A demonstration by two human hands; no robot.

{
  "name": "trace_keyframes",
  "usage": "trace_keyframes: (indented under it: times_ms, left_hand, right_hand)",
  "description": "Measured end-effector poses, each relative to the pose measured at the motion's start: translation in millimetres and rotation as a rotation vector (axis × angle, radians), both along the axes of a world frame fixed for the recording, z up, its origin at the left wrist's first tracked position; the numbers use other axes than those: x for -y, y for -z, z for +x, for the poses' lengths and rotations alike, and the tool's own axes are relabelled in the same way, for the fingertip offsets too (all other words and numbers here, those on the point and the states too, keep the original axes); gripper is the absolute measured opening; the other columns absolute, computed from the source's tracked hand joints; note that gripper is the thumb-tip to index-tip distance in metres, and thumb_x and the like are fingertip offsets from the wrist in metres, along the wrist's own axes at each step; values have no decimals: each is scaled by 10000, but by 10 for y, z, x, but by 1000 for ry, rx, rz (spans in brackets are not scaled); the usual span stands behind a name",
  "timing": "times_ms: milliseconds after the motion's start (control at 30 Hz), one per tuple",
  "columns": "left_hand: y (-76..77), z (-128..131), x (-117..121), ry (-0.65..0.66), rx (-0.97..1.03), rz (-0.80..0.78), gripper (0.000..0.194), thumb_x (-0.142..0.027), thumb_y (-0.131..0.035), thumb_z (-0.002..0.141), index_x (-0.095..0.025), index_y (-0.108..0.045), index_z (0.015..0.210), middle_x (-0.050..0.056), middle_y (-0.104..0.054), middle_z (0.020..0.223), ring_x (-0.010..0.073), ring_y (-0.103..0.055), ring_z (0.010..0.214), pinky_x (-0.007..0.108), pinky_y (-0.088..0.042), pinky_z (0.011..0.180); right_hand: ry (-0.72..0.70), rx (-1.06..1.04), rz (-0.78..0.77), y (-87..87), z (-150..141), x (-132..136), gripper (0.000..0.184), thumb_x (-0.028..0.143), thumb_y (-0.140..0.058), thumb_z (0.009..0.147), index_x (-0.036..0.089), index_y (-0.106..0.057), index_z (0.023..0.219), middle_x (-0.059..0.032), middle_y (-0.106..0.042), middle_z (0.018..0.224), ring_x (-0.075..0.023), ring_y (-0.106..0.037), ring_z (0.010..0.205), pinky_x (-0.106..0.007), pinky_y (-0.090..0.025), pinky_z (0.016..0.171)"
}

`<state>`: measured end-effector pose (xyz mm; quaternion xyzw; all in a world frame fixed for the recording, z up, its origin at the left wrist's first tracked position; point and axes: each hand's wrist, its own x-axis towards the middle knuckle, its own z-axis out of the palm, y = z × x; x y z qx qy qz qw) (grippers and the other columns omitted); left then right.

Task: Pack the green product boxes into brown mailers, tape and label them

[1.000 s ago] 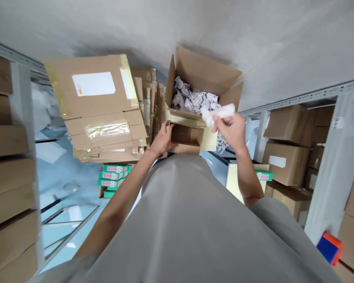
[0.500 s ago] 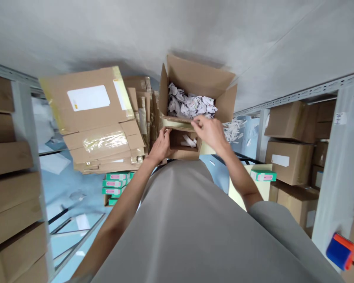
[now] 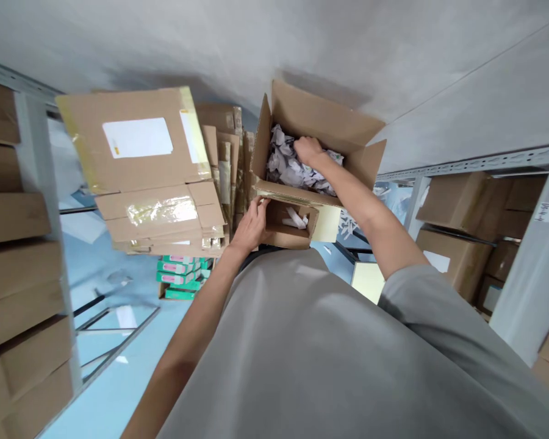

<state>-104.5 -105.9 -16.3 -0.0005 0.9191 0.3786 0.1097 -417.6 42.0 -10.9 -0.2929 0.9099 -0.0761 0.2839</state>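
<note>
At the far left, brown cartons (image 3: 21,268) stood stacked one above another beside a pale upright post (image 3: 39,152). Next came a pile of flattened cardboard (image 3: 139,167), its top piece bearing a white label (image 3: 137,137) and strips of clear, yellowish tape. Below the pile's lower edge sat green boxes (image 3: 176,268) with pink markings, grouped together in an open carton.

Right of the pile, the left hand (image 3: 251,227) grasped the left edge of a small open box (image 3: 277,236), its fingertips at the upper corner. Inside that box, toward its right side, lay white paper pieces (image 3: 295,218). Just beyond it stood a larger open box (image 3: 322,110), flaps raised, holding crumpled white paper (image 3: 286,167). The right hand (image 3: 307,149) reached into this paper with curled fingers; whether it had closed on any could not be told.

A pale yellow sheet (image 3: 327,225) showed just right of the small box, with white shreds (image 3: 346,224) beside it. At the far right, more cartons (image 3: 457,201) filled a rack near another upright (image 3: 526,268).
</note>
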Motion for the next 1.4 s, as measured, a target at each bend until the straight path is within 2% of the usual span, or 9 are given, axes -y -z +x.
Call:
trace_keyframes:
  times_ms: [133,300,500,633,833,967,1167,1300,1400]
  left_hand:
    - [21,-20,16,4,13,13,1036,-315,-910,852,-174,-341,1706,287,-395,1733,488,-473,1656,628,-478,1349]
    - [11,-58,36,-10,16,60,1109,-298,-979,776,-165,-369,1692,289,-393,1725,490,-476,1653,617,-474,1354]
    - [15,-76,59,-1,12,109,1149,-321,-1019,735,-172,-380,1679,268,-376,1727,480,-468,1659,608,-443,1378]
    - [23,-92,72,-5,20,137,1140,-349,-1024,732,-175,-398,1668,256,-383,1723,483,-464,1658,606,-426,1391]
    - [75,-115,94,14,-2,219,1168,-320,-1041,677,-178,-415,1653,255,-367,1734,484,-448,1662,618,-408,1393]
    - [100,-109,90,19,-16,215,1159,-288,-1035,679,-157,-418,1651,266,-364,1733,484,-427,1676,610,-382,1407]
    - [111,-68,117,51,-58,248,1163,-282,-1029,696,-125,-414,1671,275,-356,1746,485,-412,1690,588,-353,1425]
    - [162,-34,107,46,-23,303,1323,-380,-1051,706,-121,-301,1765,315,-189,1855,506,-348,1727,599,-349,1418]
    - [178,19,90,35,21,324,1383,-453,-1029,767,-108,-196,1816,332,-73,1905,510,-276,1756,605,-329,1419]
  right_hand:
    - [-56,-25,90,-283,-1,-118,355,259,-617,1106,41,-829,1290,-260,-830,1315,-413,-757,1315,-521,-561,1125]
    - [-21,-130,21,-919,243,-405,381,306,-484,1191,108,-768,1350,-204,-829,1314,-370,-758,1256,-469,-534,1088]
    - [329,-238,-409,-1663,941,-856,541,572,-311,1249,193,-670,1391,-70,-796,1031,-232,-784,963,-363,-574,951]
    - [577,-180,-752,-1869,1639,-1009,566,747,-378,1180,272,-667,1285,10,-694,819,-183,-736,754,-315,-595,749]
    - [746,63,-864,-1506,2456,-994,537,812,-578,1083,282,-633,1024,51,-638,670,-153,-666,615,-259,-547,625]
    - [825,124,-592,-1081,2687,-929,476,702,-567,1121,243,-692,1102,22,-737,751,-167,-704,645,-284,-579,707]
    - [924,-168,-104,-779,2892,-1003,466,539,-724,1059,171,-733,1344,-152,-835,1207,-308,-792,1166,-386,-575,1029]
    - [937,-99,-61,-567,3027,-1034,563,560,-740,1052,127,-724,1413,-243,-761,1454,-319,-780,1245,-375,-582,1044]
    - [900,-11,-136,-431,3100,-1014,403,436,-546,1174,147,-760,1356,-201,-835,1328,-292,-797,1212,-339,-570,1026]
